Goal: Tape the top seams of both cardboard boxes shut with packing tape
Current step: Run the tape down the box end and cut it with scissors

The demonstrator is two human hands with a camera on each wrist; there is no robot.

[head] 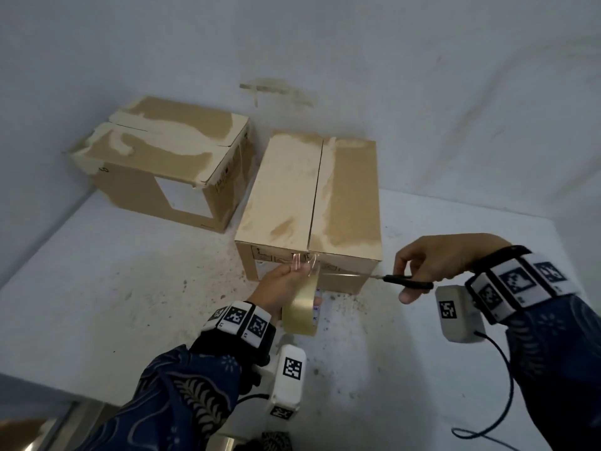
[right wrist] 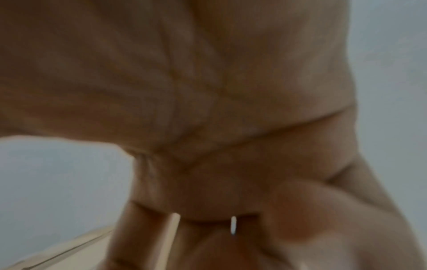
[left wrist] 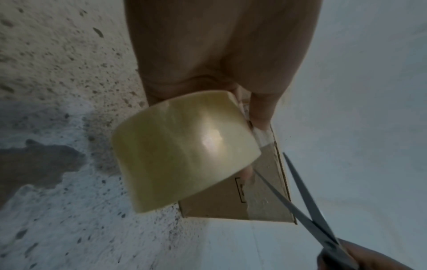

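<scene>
The left hand [head: 279, 288] grips the packing tape roll [head: 300, 307] against the front face of the nearer cardboard box [head: 312, 203] near the surface's middle, while the right hand [head: 432, 262], fingers curled through black-handled scissors [head: 406, 281], holds the blades apart. The step looks like cutting the strip; next the blades must close squarely across the taut clear tape. Whether that box's top seam already carries tape is hard to judge; the farther box [head: 166, 157] toward the back left edge looks unsealed, and the right wrist view shows only blurred palm.
</scene>
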